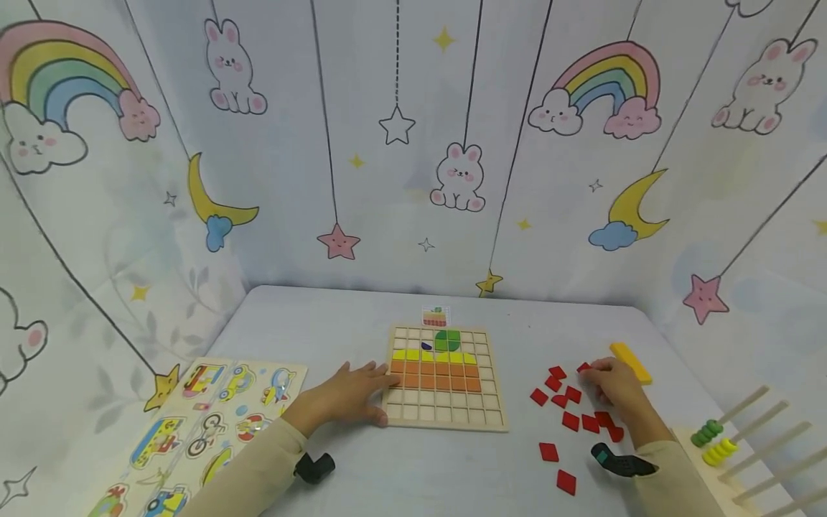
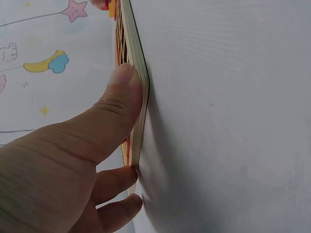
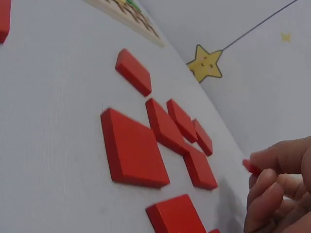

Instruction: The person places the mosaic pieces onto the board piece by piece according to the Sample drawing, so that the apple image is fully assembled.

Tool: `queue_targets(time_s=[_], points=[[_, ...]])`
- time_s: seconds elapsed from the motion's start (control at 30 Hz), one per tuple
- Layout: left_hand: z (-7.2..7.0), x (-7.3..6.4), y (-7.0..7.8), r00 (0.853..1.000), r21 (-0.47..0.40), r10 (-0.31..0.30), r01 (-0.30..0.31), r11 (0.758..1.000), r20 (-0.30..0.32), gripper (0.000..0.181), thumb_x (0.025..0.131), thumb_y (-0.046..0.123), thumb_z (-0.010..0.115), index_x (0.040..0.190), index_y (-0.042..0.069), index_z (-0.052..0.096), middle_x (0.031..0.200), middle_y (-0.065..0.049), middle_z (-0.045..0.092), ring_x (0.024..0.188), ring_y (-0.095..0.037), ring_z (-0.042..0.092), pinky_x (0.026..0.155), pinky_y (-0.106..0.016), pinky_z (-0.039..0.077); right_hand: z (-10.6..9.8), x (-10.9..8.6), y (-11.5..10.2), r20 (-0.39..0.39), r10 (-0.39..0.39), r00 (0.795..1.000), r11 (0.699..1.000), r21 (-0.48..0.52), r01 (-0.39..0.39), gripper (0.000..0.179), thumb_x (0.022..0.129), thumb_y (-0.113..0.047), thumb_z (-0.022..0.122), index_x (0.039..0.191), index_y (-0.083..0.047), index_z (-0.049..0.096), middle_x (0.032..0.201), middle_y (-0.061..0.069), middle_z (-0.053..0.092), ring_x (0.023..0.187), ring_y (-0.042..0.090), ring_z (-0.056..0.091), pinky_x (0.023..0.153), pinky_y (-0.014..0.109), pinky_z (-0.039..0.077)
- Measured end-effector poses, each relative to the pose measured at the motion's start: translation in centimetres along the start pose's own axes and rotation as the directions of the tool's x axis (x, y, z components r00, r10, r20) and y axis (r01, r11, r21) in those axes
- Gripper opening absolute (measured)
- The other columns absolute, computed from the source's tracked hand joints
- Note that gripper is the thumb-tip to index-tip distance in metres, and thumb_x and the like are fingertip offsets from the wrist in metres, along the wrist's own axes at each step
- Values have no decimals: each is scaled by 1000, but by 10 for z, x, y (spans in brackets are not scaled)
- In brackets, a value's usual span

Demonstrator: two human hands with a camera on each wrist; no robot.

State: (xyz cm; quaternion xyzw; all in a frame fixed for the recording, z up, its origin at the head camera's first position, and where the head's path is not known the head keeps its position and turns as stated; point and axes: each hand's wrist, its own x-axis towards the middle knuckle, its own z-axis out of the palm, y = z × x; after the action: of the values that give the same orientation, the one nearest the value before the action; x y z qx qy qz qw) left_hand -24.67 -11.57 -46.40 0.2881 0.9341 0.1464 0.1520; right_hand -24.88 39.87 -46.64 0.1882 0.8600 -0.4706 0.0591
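My left hand (image 1: 352,395) rests against the left edge of a wooden grid board (image 1: 446,418), its thumb touching the side and its fingers lightly extended. On the board lie rows of orange and yellow pieces, a green shape (image 1: 447,340) and a small dark blue piece (image 1: 426,346). To the right, my right hand (image 1: 617,388) pinches a small red tile (image 3: 251,167) between thumb and fingertips, just beyond a scatter of several loose red tiles (image 1: 571,421). Most of that pinched tile is hidden by the fingers in the right wrist view.
A small picture card (image 1: 436,316) lies behind the board. A yellow bar (image 1: 629,362) sits beyond the right hand. Near the front right stands a wooden peg stand (image 1: 723,470) with green and yellow rings. A vehicle puzzle board (image 1: 258,365) lies at left.
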Motion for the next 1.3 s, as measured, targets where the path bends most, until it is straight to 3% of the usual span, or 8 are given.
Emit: queue_targets(time_s=[0.1, 0.2, 0.33, 0.6, 0.93, 1.07, 1.2, 1.3], points=[[0, 0, 0, 1000, 0, 3, -3, 1000, 1, 79, 85, 54, 76, 153, 27, 48, 163, -6, 39, 152, -33, 31, 119, -70, 18, 6, -5, -6, 22, -6, 1000, 976, 216, 1, 53, 104, -33, 61, 147, -5, 45, 95, 1, 62, 74, 17, 56, 66, 21, 51], [0, 0, -1, 1000, -1, 1, -1, 1000, 0, 80, 84, 55, 76, 153, 28, 48, 163, -5, 39, 152, -33, 31, 118, -70, 18, 19, -10, -20, 75, -48, 996, 899, 438, 10, 43, 101, -33, 65, 140, -17, 56, 97, -6, 66, 72, 12, 57, 66, 16, 52], [1, 0, -1, 1000, -1, 1, -1, 1000, 4, 80, 84, 56, 75, 154, 28, 47, 163, -5, 39, 152, -34, 32, 118, -70, 19, 50, -19, -43, 119, -119, 986, 835, 549, 34, 42, 97, -32, 71, 134, -16, 59, 97, -8, 69, 73, 9, 59, 63, 15, 50], [1, 0, -1, 1000, 11, 9, -9, 1000, -2, 79, 85, 56, 75, 154, 28, 47, 162, -5, 39, 152, -34, 32, 118, -70, 19, 126, -37, -89, 204, -192, 960, 880, 470, 76, 55, 97, -23, 72, 146, -7, 54, 101, 6, 71, 76, 15, 66, 64, 19, 52], [2, 1, -2, 1000, -6, 2, -2, 1000, 2, 81, 83, 57, 76, 153, 28, 48, 163, -5, 39, 152, -33, 31, 118, -71, 18, 216, -74, -118, 435, -321, 841, 927, 327, 185, 38, 91, -12, 76, 126, -6, 62, 86, 11, 71, 63, 18, 66, 54, 23, 52], [2, 1, -3, 1000, -25, 3, -3, 1000, -2, 80, 83, 56, 77, 153, 30, 48, 162, -4, 40, 152, -33, 32, 117, -72, 18, 243, -86, -127, 427, -336, 839, 942, 158, 297, 30, 85, -12, 82, 111, -10, 67, 80, 5, 63, 59, 16, 60, 48, 22, 47], [2, 1, -3, 1000, -34, 6, -6, 999, -5, 81, 82, 56, 77, 154, 33, 47, 161, -5, 42, 151, -36, 33, 116, -73, 19, 259, -91, -132, 357, -382, 852, 901, -60, 429, 27, 81, -15, 85, 104, -13, 71, 79, 1, 61, 66, 15, 56, 51, 25, 43], [1, 0, -3, 1000, -36, 4, -5, 999, -10, 81, 82, 54, 79, 154, 35, 46, 160, -6, 43, 150, -36, 34, 116, -74, 19, 266, -92, -133, 325, -404, 855, 877, -128, 463, 29, 81, -17, 86, 106, -13, 73, 78, -1, 61, 72, 16, 55, 55, 27, 42]])
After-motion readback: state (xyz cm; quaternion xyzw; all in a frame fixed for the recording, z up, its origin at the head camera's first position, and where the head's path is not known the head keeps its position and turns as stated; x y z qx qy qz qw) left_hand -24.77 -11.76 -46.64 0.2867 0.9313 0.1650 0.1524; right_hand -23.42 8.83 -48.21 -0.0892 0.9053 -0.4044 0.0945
